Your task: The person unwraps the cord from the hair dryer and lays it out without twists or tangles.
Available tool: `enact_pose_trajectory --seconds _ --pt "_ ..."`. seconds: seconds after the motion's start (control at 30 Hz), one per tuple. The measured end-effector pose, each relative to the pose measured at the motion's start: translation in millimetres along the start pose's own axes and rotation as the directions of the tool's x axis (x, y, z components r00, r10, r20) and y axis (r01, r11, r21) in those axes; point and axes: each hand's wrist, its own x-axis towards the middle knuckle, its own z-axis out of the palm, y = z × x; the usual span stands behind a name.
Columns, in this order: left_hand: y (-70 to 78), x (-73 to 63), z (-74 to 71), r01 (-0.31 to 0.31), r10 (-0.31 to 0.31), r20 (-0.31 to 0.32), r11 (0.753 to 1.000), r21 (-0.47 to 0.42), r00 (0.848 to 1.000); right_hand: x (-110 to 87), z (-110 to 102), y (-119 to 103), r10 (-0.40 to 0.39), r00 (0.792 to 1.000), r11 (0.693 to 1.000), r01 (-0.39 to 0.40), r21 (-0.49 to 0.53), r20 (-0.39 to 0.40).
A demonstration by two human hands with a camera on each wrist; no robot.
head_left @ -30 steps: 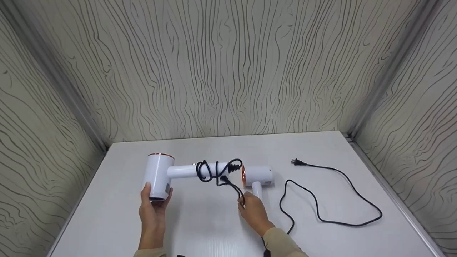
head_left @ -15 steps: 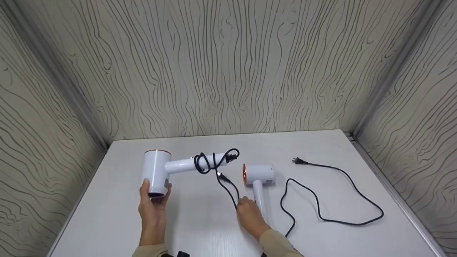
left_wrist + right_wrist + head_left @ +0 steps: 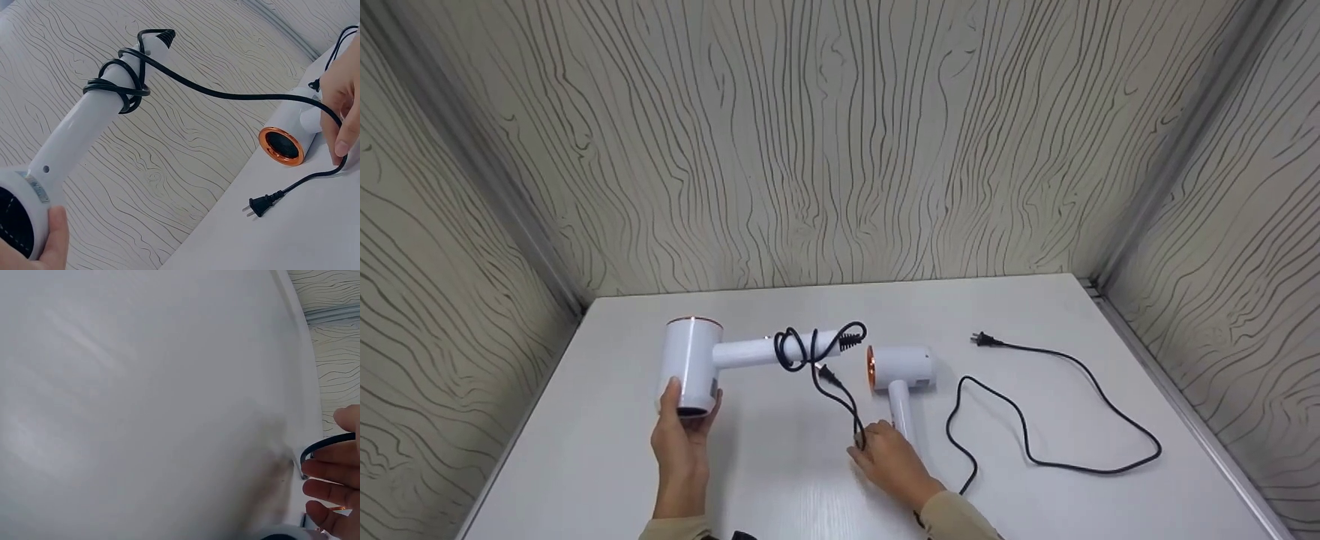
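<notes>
My left hand (image 3: 682,461) grips the barrel of a white hair dryer (image 3: 690,364) from below. Its handle points right, above the table. A black power cord (image 3: 225,94) is wound in loops around the handle near its end. Lower right of the handle, my right hand (image 3: 891,457) pinches a bend of this cord, thumb against fingers. From there a short length runs to the two-pin plug (image 3: 260,205), which hangs free. A second white hair dryer (image 3: 904,366), with an orange-rimmed end, lies just beyond the right hand.
The second dryer's black cord (image 3: 1099,472) lies in wide bends over the right part of the white table (image 3: 780,465). Its plug (image 3: 985,340) rests toward the back. Wood-patterned panels (image 3: 840,150) enclose the back and sides.
My right hand has drawn the cord slightly toward me, and the handle's end has risen a little from where it overlapped the second dryer. The left hand keeps its hold on the barrel.
</notes>
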Motion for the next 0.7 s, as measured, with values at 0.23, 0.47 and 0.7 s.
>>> enact_pose_trajectory --seconds 0.23,0.47,0.7 --pt "0.2 0.0 -1.6 0.003 -0.003 -0.010 1.000 0.014 1.000 1.3 -17 -8 0.070 0.997 0.981 -0.066 0.185 -0.014" --pt "-2.9 1.0 0.6 0.020 -0.019 -0.020 1.000 0.019 1.000 7.2 -27 -11 0.039 0.995 0.967 -0.013 0.255 -0.097" --pt "-6.7 3.1 3.2 0.033 -0.032 -0.031 0.998 0.044 0.999 15.0 -34 -23 0.001 0.979 0.969 0.050 0.244 -0.206"
